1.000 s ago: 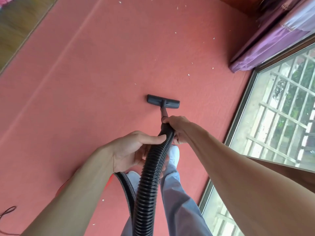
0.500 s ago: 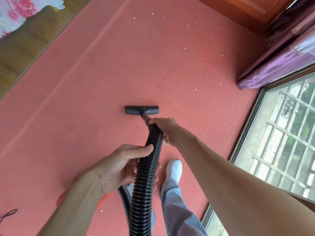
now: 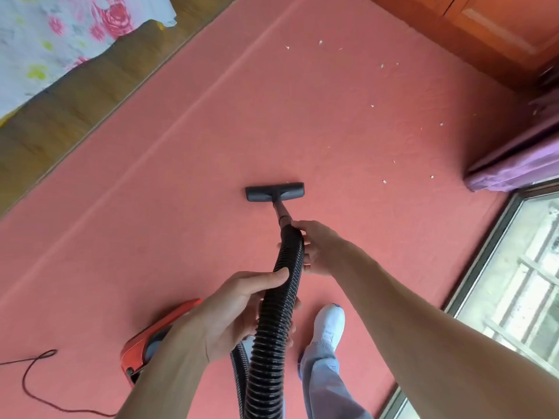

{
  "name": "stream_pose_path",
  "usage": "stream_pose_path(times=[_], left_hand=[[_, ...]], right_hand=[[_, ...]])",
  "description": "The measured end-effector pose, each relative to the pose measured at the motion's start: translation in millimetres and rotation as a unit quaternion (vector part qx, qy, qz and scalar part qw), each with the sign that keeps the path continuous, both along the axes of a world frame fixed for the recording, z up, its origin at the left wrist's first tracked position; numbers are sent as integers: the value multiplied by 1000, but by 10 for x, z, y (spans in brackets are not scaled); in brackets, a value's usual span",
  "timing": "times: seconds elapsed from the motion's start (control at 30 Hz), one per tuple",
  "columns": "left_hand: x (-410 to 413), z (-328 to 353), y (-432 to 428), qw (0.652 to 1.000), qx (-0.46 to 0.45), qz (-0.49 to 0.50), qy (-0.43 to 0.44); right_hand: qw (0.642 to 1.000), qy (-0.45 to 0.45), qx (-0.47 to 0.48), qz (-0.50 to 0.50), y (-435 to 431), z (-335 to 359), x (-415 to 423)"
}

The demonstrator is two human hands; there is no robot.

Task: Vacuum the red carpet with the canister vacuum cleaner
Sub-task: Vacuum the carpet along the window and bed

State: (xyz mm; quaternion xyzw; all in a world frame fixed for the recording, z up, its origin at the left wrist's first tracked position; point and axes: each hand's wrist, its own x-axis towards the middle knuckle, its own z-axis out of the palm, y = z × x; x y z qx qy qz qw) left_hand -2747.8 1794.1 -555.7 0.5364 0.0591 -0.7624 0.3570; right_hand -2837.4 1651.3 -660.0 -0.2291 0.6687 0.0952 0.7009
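Note:
The red carpet [image 3: 169, 207] fills most of the floor. A black floor nozzle [image 3: 274, 192] lies flat on it near the middle, joined by a short wand to a black ribbed hose [image 3: 272, 325]. My right hand [image 3: 317, 246] grips the top end of the hose just behind the wand. Lower down, my left hand [image 3: 233, 313] grips the hose with the thumb across its front. The red canister [image 3: 151, 340] sits on the carpet behind my left forearm, partly hidden. Small white scraps [image 3: 384, 181] lie ahead and to the right of the nozzle.
A black power cord [image 3: 36, 376] loops over the carpet at the lower left. A wooden floor strip [image 3: 60, 116] and a floral bedsheet [image 3: 45, 40] lie at the upper left. A purple curtain [image 3: 514, 173] and glass door [image 3: 514, 297] border the right; a wooden cabinet [image 3: 484, 31] stands at the top right. My white shoe [image 3: 329, 325] is below the hose.
The nozzle has slid left across the carpet, away from the window. The view has tilted up, bringing the red canister, the cord and the bedsheet into sight.

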Motion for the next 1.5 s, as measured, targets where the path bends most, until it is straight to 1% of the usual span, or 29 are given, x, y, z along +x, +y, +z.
stream_pose_path(times=[0.07, 0.2, 0.37, 0.47, 0.6, 0.7, 0.83, 0.93, 1.0, 1.07, 1.27, 1.37, 1.5], left_hand=[[55, -3, 27, 1000, 0, -13, 12], [151, 20, 58, 998, -32, -44, 17], [240, 4, -11, 999, -28, -21, 11], [285, -48, -137, 1000, -11, -8, -23], [285, -186, -300, 996, 7, 45, -72], [311, -244, -347, 995, 13, 50, -89], [394, -122, -315, 999, -6, 4, -44], [503, 4, -295, 999, -24, -48, -3], [571, 36, -302, 997, -28, -72, -2], [618, 31, -322, 997, -25, -74, -10], [642, -132, -335, 998, 16, -28, -53], [584, -131, -301, 998, 19, -47, -40], [626, -53, -197, 995, 8, -101, 1]], right_hand=[[1000, 9, -1, -13, 23, -48, -25], [999, 17, -5, -36, 84, -48, -70], [994, 11, -38, -100, 47, -126, 134], [990, -2, -54, -131, -57, -239, 311], [992, -17, -65, -110, -265, -373, 453], [993, -18, -59, -100, -353, -419, 480], [986, -22, -52, -155, -263, -277, 375], [983, -14, -21, -182, -136, -219, 226], [982, -13, -7, -186, -67, -230, 216], [983, -15, -8, -185, -68, -252, 286], [992, -14, -12, -128, -182, -419, 498], [990, -16, -3, -144, -90, -389, 359], [986, -53, 33, -157, 100, -214, 66]])
